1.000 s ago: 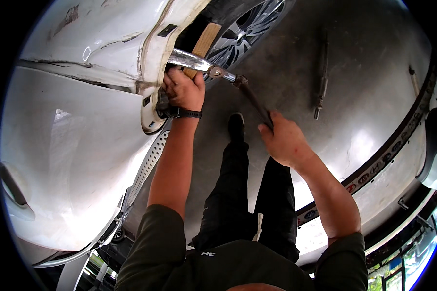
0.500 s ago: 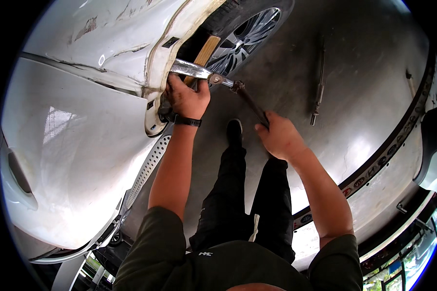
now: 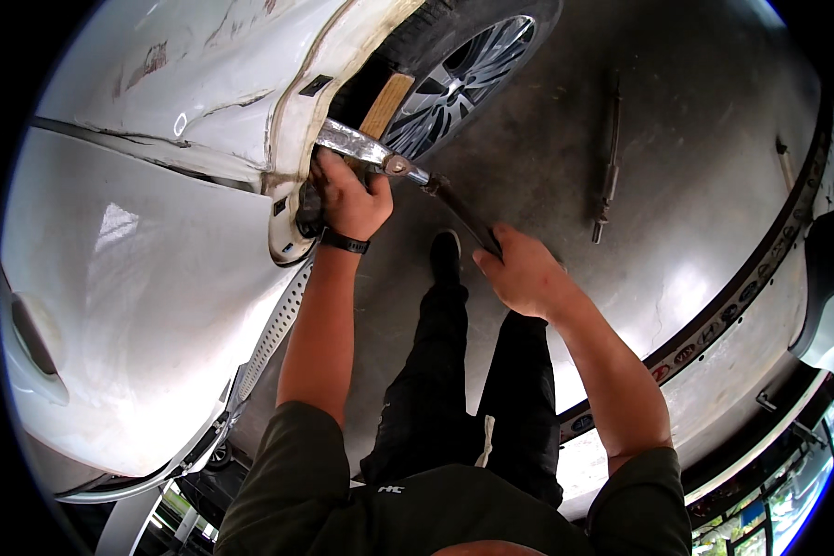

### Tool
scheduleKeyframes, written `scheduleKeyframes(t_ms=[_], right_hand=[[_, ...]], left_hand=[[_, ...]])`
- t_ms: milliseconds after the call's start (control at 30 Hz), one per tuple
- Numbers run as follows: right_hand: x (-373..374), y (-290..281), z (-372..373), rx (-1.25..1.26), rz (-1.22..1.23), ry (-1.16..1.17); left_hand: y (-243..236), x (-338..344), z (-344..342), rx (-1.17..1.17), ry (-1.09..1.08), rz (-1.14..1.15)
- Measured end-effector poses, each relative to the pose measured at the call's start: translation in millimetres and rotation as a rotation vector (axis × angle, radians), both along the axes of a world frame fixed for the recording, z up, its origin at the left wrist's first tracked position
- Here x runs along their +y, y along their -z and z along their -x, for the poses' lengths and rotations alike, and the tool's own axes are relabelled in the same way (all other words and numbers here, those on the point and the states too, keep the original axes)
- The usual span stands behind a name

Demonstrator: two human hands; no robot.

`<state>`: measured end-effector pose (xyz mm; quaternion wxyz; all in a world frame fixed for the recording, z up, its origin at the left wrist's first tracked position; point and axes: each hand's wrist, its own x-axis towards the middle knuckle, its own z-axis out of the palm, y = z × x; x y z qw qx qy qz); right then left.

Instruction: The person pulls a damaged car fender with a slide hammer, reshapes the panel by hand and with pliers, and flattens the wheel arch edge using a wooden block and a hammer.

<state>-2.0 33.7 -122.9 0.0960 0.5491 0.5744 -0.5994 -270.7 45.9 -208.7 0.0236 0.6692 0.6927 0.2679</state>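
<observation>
My right hand (image 3: 525,271) is closed round the dark handle of a long pry bar (image 3: 357,145). The bar's silver flat end, joined to the handle by a pivot, reaches into the wheel arch of a white car, across the body edge (image 3: 292,167). My left hand (image 3: 354,205), with a black band at the wrist, is just under the silver part. Its thumb stands apart; the other fingers curl behind the arch edge, partly hidden and blurred. A wooden block (image 3: 386,105) slants between the arch and the tyre, beyond the bar.
The alloy wheel (image 3: 454,88) is at the top. Another long metal tool (image 3: 608,176) lies on the grey floor to the right. Dented white panels (image 3: 139,213) fill the left side. A pale curved structure with a dark strip (image 3: 723,324) runs along the right.
The pry bar and my right hand have shifted slightly left and nearer to me. My left hand stays by the arch edge, a little lower in the picture. The car also sits slightly further left.
</observation>
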Motion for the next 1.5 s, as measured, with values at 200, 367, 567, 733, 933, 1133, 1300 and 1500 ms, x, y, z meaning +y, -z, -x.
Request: scheduleKeyframes(t_ms=[200, 367, 567, 733, 933, 1133, 1300, 1500], right_hand=[[6, -10, 0, -0.076, 0.094, 0.05], [2, -14, -6, -0.068, 0.035, 0.059], [5, -17, -8, -0.032, -0.062, 0.022], [9, -22, -8, -0.03, -0.014, 0.042], [0, -17, -5, -0.078, -0.101, 0.021], [2, -19, -2, -0.096, -0.109, 0.018], [3, -19, -1, -0.109, -0.086, 0.018], [2, -20, -5, -0.124, -0.114, 0.025]], left_hand=[[-10, 16, -1, 0.094, -0.082, -0.028], [-18, 20, -9, 0.155, -0.053, -0.155], [-20, 30, -7, 0.131, -0.071, -0.087], [-20, 30, -8, 0.096, -0.076, -0.105], [-15, 23, -6, 0.136, 0.013, -0.096], [-10, 22, -1, 0.093, 0.036, -0.127], [-17, 29, -3, 0.118, -0.054, -0.185], [-19, 30, -2, 0.06, -0.027, -0.166]])
